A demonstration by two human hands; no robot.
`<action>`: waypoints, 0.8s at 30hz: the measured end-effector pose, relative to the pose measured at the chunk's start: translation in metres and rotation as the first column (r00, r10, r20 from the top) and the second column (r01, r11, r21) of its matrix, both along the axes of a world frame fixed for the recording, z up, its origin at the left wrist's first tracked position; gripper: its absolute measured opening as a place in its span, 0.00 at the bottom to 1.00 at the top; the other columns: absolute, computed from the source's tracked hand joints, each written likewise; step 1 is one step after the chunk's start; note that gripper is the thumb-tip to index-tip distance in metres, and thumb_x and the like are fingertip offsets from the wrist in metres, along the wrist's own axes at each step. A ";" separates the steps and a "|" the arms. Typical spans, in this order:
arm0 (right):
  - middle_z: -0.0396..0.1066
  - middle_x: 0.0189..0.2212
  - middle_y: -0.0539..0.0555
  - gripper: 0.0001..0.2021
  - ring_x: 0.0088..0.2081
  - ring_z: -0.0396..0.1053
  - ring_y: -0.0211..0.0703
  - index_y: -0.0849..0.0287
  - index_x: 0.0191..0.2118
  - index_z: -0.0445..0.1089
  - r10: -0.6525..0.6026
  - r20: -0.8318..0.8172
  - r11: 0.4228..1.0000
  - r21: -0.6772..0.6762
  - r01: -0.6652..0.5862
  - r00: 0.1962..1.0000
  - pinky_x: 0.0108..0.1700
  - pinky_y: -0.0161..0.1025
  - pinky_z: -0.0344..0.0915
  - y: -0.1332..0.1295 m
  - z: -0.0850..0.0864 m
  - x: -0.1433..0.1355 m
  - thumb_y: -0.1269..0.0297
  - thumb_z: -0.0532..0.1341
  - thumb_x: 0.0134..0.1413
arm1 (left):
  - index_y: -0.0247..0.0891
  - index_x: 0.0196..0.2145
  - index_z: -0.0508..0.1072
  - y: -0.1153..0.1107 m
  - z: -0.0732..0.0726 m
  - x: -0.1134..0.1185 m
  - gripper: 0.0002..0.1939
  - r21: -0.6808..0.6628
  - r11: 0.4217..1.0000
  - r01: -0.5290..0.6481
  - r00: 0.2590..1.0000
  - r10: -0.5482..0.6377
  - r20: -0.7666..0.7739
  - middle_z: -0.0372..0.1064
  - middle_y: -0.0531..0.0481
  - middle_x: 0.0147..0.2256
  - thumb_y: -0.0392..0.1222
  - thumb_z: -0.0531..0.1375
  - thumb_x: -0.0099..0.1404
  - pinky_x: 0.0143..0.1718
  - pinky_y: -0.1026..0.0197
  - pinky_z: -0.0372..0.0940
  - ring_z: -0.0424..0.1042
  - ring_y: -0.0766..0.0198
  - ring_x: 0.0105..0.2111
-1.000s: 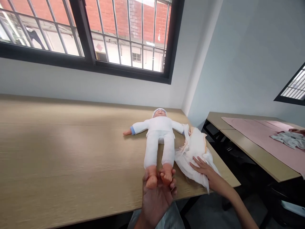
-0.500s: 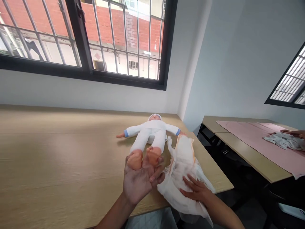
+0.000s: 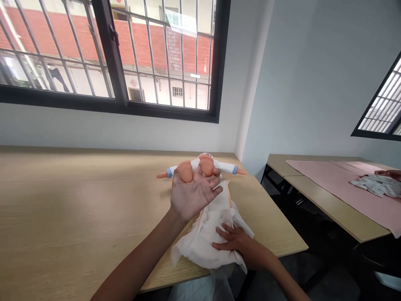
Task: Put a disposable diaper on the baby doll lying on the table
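Observation:
A baby doll (image 3: 225, 167) in a white suit with blue cuffs lies on its back on the table, arms spread. My left hand (image 3: 194, 194) holds its legs raised near the ankles, palm towards me, and the two feet show above the palm. Some of the fingers are hidden behind the legs. An unfolded white diaper (image 3: 203, 238) with an orange edge lies on the near side, its far end close to the doll's bottom. Flat on the diaper rests my right hand (image 3: 236, 242), fingers spread. The diaper's near end reaches the table edge.
The wooden table (image 3: 78, 217) meets the wall below a barred window (image 3: 166, 58). To the right, across a gap, stands another table with a pink cloth (image 3: 338, 188). Another person's hand (image 3: 390, 173) touches a crumpled pale garment (image 3: 377, 184) there.
My left hand has raised the doll's legs and moved away from me. My right hand has slid the diaper leftward, bringing its far end under the raised legs.

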State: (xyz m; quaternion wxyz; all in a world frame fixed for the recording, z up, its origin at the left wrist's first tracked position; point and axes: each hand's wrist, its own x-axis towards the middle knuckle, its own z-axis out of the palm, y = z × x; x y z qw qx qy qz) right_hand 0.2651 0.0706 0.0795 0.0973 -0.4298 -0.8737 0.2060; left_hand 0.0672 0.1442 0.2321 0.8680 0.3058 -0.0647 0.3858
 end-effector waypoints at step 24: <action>0.54 0.63 0.52 0.19 0.65 0.46 0.48 0.53 0.57 0.65 0.088 -0.190 0.990 0.124 -0.065 0.978 0.65 0.47 0.40 0.112 -0.005 -0.014 0.67 0.53 0.61 | 0.39 0.37 0.66 0.018 0.030 0.001 0.13 0.007 1.000 -0.005 0.993 0.006 -0.114 0.63 0.45 0.33 0.48 0.48 0.62 0.30 0.58 0.61 0.61 0.63 0.25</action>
